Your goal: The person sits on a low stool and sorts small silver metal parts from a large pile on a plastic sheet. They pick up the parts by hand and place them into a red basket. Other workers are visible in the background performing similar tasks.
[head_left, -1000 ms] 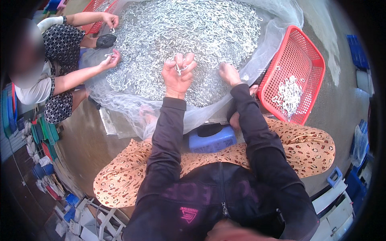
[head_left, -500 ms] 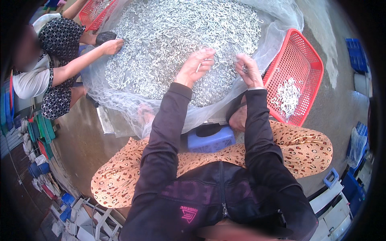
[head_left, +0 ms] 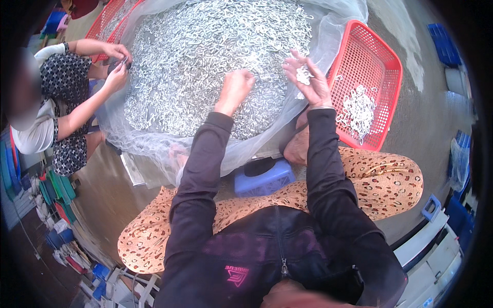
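Observation:
A broad heap of small silvery curved pieces (head_left: 205, 61), of a kind I cannot make out for sure, is spread on a sheet of pale netting (head_left: 154, 149). Over the near part of the heap is my left hand (head_left: 235, 91), closed with fingers curled; what it holds, if anything, is hidden. My right hand (head_left: 317, 91) is turned palm up with fingers partly spread, and a small clump of white curved pieces (head_left: 304, 76) rests in it. Beside that hand stands a red perforated basket (head_left: 370, 56) with a pile of white curved pieces (head_left: 358, 110) in its near end.
A co-worker (head_left: 77, 102) crouches at the left edge of the netting, both hands together. Another red basket (head_left: 126, 10) stands beyond them. Below the netting, between my knees, is a blue plastic stool (head_left: 264, 179). Blue crates (head_left: 444, 43) line the right side.
My right hand has turned up and opened, showing the white pieces. The thin pale thing seen in my left hand no longer shows. The co-worker's hands have come together off the heap.

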{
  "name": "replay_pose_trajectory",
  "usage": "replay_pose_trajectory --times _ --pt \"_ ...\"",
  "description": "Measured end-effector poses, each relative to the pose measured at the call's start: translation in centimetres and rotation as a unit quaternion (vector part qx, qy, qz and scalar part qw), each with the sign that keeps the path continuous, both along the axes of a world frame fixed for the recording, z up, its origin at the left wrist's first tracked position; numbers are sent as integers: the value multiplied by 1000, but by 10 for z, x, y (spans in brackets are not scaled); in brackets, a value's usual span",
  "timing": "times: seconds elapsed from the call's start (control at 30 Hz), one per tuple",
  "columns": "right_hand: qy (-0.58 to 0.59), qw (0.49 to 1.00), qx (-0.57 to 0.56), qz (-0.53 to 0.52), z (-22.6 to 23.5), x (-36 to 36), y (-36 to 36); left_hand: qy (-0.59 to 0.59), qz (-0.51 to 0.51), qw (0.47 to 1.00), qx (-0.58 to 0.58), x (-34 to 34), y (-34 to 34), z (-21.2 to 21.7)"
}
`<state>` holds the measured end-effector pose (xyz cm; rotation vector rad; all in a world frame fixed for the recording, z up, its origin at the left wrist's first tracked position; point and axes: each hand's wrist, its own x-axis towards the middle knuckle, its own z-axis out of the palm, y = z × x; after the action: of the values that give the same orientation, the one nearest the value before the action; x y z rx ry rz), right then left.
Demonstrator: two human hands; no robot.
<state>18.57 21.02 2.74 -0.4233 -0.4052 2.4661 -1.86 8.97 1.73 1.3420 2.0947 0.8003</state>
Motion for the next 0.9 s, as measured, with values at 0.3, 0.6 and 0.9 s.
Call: replay_pose_trajectory --times 0.3,0.6,0.9 --pt "86 978 -188 39 -23 -51 -54 134 -221 965 -48 20 37 110" --pt "71 982 -148 -96 28 -15 3 119 -64 965 224 28 48 145" --pt "-753 571 222 -240 86 108 48 214 -193 958 -7 53 58 -28"
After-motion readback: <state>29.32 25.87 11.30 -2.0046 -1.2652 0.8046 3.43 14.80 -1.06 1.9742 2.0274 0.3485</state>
